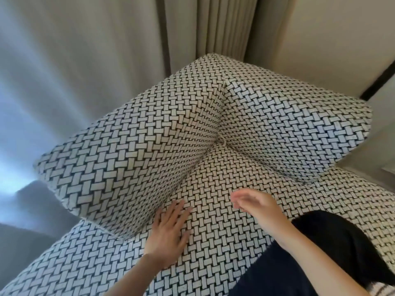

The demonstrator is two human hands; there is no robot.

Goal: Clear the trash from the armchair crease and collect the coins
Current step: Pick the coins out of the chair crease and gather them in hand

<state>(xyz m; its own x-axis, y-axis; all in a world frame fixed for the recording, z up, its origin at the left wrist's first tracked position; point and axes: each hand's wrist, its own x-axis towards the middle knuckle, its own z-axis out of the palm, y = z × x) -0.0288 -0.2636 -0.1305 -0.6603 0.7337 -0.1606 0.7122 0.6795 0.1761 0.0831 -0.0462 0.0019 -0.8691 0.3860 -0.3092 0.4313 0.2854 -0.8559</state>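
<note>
One right hand (blurry) — grip unclear

Black-and-white basketweave armchair, beige curtains, dark sleeve.

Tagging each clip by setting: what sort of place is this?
Probably a corner of a living room or bedroom at home, possibly a hotel room. An upholstered armchair with a woven pattern stands in front of long curtains, with a plain wall to the right.

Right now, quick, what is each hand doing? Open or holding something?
Left hand: open, flat on the seat.
Right hand: fingers curled and blurred; cannot tell if it holds anything.
</note>
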